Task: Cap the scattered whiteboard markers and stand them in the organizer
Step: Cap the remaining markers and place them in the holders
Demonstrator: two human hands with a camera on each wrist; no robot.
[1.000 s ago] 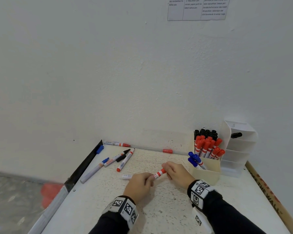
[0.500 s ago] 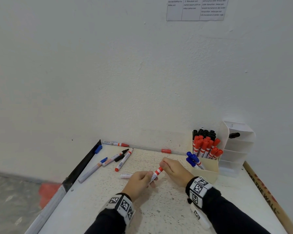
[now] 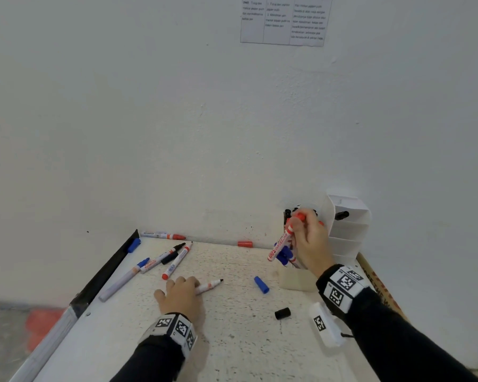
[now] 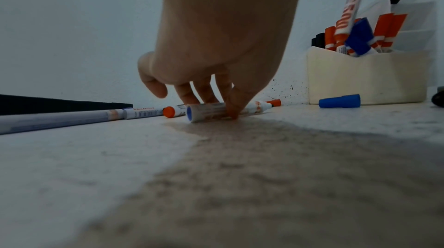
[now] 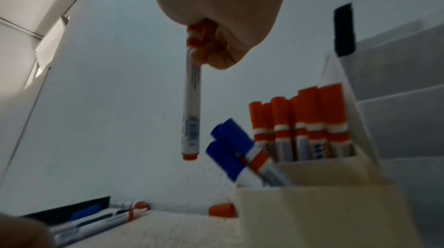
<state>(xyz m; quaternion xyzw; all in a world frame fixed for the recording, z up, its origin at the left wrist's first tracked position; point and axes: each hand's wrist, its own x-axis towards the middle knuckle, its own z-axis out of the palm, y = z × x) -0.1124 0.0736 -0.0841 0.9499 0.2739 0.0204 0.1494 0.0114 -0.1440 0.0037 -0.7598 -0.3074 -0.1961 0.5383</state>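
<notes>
Left hand (image 3: 180, 295) lay low on worktop (image 3: 232, 340), fingers curled, grip pinching an uncapped marker (image 3: 209, 286). Right hand (image 3: 309, 241) raised over organizer (image 3: 297, 279), grip clamped on capped red marker (image 3: 280, 244), hanging near-vertical; barrel print unreadable.

The right hand (image 3: 311, 241) hides the organizer (image 3: 298, 279) markers behind it; the wall sheet (image 3: 284, 20) above is cut off, its print unreadable
</notes>
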